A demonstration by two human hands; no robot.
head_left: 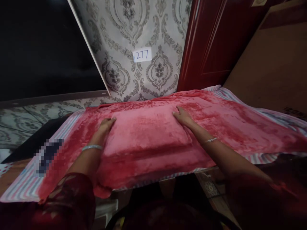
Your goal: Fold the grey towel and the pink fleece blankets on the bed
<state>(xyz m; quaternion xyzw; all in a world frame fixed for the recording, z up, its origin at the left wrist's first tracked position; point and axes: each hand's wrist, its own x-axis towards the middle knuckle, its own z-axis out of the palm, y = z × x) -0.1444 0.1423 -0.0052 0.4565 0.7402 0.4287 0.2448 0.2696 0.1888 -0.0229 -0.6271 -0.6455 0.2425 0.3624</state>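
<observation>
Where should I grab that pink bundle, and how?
Probably by its two short ends, one hand from the left, one from the right. The pink bundle lies flat, wide and soft-looking, so one hand might let it sag. The left hand and right hand are at those ends.

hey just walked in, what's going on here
A person has both bare hands on a flat, rectangular pink plush bundle: the left hand at its left edge, the right hand at its right edge. Whether the fingers grip it is unclear. The bundle lies on spread-out red-pink plush fabric, with a pale striped cloth showing beneath.
</observation>
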